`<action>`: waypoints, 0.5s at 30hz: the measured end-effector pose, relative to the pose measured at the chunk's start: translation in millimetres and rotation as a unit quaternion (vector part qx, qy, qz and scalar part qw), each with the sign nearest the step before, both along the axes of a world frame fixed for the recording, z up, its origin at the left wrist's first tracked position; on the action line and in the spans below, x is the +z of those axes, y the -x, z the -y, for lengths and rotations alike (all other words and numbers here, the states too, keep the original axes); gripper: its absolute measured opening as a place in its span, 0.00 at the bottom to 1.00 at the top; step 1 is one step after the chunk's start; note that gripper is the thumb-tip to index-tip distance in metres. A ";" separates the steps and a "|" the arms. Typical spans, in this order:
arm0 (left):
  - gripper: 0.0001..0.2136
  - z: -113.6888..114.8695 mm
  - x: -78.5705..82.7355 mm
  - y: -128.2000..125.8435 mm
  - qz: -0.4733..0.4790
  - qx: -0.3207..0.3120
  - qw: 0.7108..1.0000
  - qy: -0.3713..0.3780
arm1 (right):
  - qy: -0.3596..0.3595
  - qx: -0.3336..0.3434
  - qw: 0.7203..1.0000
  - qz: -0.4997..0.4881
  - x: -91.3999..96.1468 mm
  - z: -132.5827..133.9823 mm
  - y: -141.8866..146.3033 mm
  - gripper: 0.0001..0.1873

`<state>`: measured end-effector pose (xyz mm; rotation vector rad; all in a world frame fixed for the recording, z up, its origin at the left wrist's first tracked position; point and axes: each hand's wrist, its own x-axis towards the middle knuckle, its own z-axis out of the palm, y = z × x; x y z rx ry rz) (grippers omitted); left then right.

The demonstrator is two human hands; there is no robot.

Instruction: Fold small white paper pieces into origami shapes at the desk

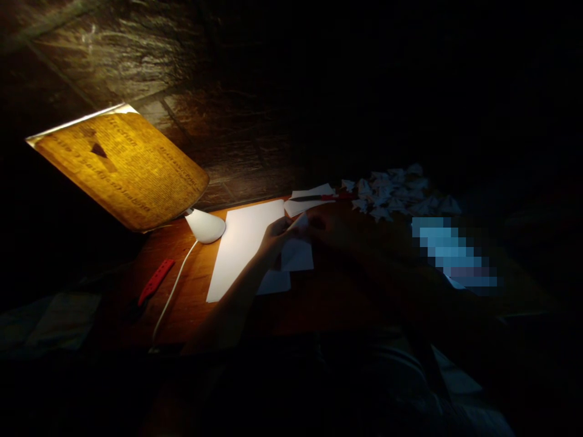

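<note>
The scene is very dark, lit only by a small lamp. My left hand (274,233) and my right hand (325,226) meet over a small white piece of paper (297,250), both pinching its top edge. Under and beside it lies a larger white sheet (239,249) on the wooden table (191,285). My right hand and forearm are mostly in shadow.
A white lamp base (206,226) with a cord (173,291) stands left of the sheet, a yellow printed shade (122,167) above it. A red tool (155,281) lies at the left. Scissors with red handles (319,197) rest on paper behind. Several small folded white pieces (394,191) are piled at the right.
</note>
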<state>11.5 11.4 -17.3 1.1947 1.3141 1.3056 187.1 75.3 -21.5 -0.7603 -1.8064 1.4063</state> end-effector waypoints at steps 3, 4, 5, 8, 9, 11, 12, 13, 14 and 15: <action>0.17 -1.5 -1.4 1.3 -0.006 -0.004 1.000 -0.002 | -0.027 -0.010 0.997 0.071 0.1 5.0 -2.5 0.20; 0.16 -1.8 -2.1 1.7 -0.007 -0.012 1.000 -0.001 | -0.029 -0.011 0.997 0.077 0.6 6.0 -3.0 0.19; 0.17 -2.0 -2.9 2.1 -0.003 -0.018 1.000 -0.001 | -0.026 -0.008 0.997 0.076 1.4 6.5 -3.2 0.18; 0.18 -2.6 -5.8 3.1 0.042 -0.020 0.999 0.006 | -0.013 0.001 0.997 0.070 4.3 6.1 -3.5 0.15; 0.18 -2.9 -6.7 3.4 0.060 -0.016 0.998 0.010 | -0.014 -0.003 0.997 0.073 5.0 5.4 -3.6 0.13; 0.18 -3.6 -7.9 4.0 0.080 -0.004 0.997 0.016 | -0.022 -0.011 0.996 0.081 5.4 3.6 -3.4 0.09; 0.18 -3.9 -8.1 4.2 0.082 0.001 0.996 0.019 | -0.027 -0.013 0.996 0.084 5.2 2.6 -3.3 0.07; 0.18 -4.0 -7.8 4.3 0.082 0.004 0.996 0.021 | -0.031 -0.014 0.995 0.088 4.8 1.7 -3.1 0.05; 0.18 -3.9 -7.0 4.2 0.081 0.004 0.996 0.024 | -0.035 -0.014 0.995 0.092 4.5 1.0 -2.9 0.03; 0.18 -3.4 -5.7 3.8 0.082 0.003 0.996 0.028 | -0.039 -0.015 0.994 0.098 4.2 0.4 -2.6 0.02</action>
